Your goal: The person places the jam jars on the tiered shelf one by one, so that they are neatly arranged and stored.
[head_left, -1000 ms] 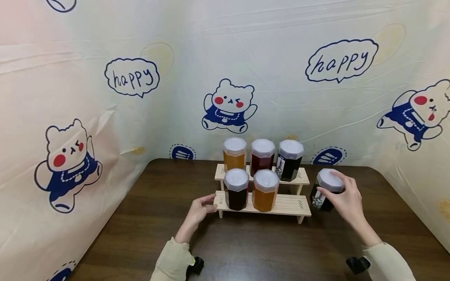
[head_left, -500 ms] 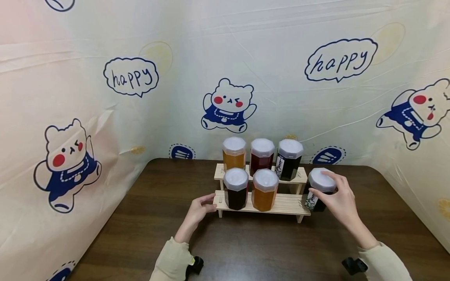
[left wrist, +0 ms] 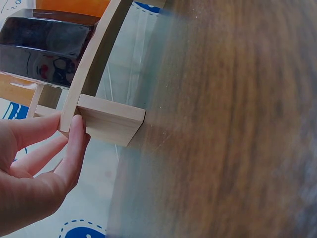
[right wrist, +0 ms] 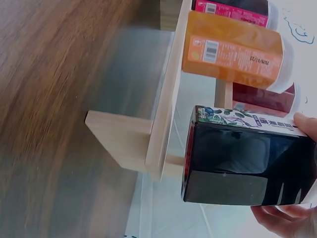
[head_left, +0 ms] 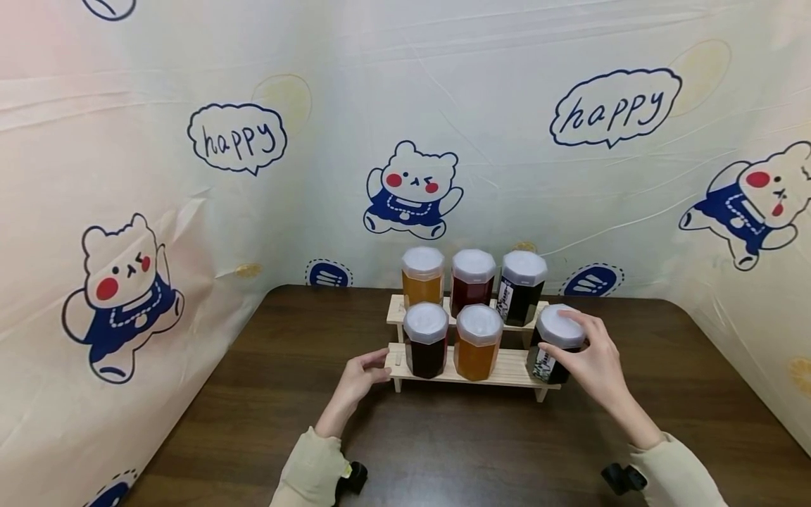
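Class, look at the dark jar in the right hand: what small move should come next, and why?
Probably lower it. The right hand grips the dark jar by its lid over the lower shelf's free right end, its base seemingly just above the board, while the left hand steadies the rack.

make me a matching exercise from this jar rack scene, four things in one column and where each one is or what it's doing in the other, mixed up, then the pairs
Things:
1. left hand
2. right hand
3. orange jar, lower step
4. red jar

Places or states:
A. upper step, middle
B. grips the black labelled jar by its lid
C. fingers on the wooden rack's left end
D. between two dark jars on the lower step

Pairs: 1-C, 2-B, 3-D, 4-A
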Demonstrator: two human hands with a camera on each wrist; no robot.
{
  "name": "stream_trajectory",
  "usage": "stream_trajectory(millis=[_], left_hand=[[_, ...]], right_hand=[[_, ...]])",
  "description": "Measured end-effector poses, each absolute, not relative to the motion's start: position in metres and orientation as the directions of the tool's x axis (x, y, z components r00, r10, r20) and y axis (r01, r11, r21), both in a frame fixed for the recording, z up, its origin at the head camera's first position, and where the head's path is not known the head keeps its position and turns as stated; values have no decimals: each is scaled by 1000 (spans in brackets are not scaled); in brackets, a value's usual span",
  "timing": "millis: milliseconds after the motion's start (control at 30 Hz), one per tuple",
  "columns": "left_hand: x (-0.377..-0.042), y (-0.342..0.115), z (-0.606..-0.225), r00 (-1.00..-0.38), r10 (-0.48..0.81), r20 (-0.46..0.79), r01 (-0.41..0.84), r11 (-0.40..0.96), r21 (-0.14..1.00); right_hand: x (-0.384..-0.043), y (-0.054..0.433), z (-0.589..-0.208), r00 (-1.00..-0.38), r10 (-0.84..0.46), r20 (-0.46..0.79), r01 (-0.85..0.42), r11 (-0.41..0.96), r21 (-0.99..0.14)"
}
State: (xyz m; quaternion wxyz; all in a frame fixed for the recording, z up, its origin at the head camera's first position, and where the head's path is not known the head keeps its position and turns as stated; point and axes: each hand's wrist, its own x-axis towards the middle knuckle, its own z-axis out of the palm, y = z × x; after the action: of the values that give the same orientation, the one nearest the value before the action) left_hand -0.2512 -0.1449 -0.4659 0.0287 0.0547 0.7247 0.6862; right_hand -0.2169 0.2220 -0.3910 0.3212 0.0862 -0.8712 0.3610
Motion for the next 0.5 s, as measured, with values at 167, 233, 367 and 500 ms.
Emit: stream_trajectory(millis=[167, 233, 367, 500], left_hand=[[-251, -149, -472, -977, 175, 124, 131, 26, 991], [-251, -148, -470, -982, 163, 92, 99, 37, 994], [-251, -145, -467, -994, 113, 1, 9, 77, 997], [-253, -144, -467, -995, 100, -19, -12, 70, 997]], right_hand=[[-219, 215, -392, -772, 61, 632, -412, 710, -572], [-220, 213, -393, -769, 52, 638, -426, 703, -570], [-221, 208, -393, -772, 40, 634, -436, 693, -574], [-222, 203, -394, -786, 37, 617, -428, 688, -586]])
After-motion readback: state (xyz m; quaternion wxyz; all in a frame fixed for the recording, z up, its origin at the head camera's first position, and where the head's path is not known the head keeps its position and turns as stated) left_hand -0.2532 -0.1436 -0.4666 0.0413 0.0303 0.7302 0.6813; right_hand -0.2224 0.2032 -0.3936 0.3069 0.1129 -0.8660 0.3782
